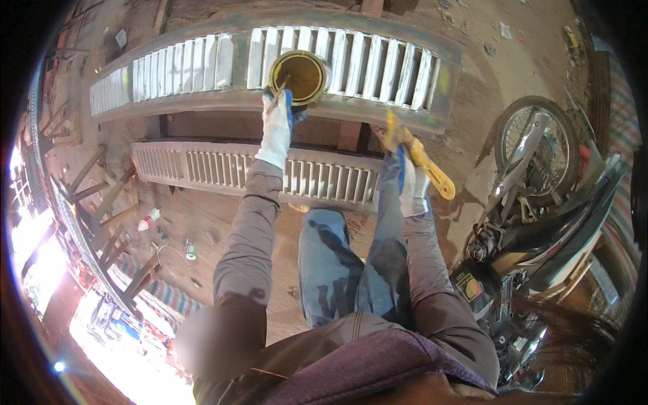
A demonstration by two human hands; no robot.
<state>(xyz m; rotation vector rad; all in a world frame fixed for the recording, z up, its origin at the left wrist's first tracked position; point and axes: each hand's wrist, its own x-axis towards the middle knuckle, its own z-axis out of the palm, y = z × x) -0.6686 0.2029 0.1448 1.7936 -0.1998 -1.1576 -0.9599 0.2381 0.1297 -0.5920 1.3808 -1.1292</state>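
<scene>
My left hand (276,128), in a white and blue glove, is closed on the near side of a round can (325,73) with a yellowish rim. Brownish stuff shows inside the can, which is over a long slatted panel (175,64) with white-coated slats. A yellow-handled tool (432,172) is gripped in my gloved right hand (412,179), just nearer than the panel's right end. A hole pierces its handle end, and a flat yellow part (391,131) sticks up beyond the fingers; its exact kind is unclear.
A second, narrower slatted panel (223,165) lies nearer me, before my knees. A motorcycle (533,196) stands at the right. Wooden supports (101,185) are on the left, with a bulb-like item (148,219) and a small green-and-white object (190,250) on the ground.
</scene>
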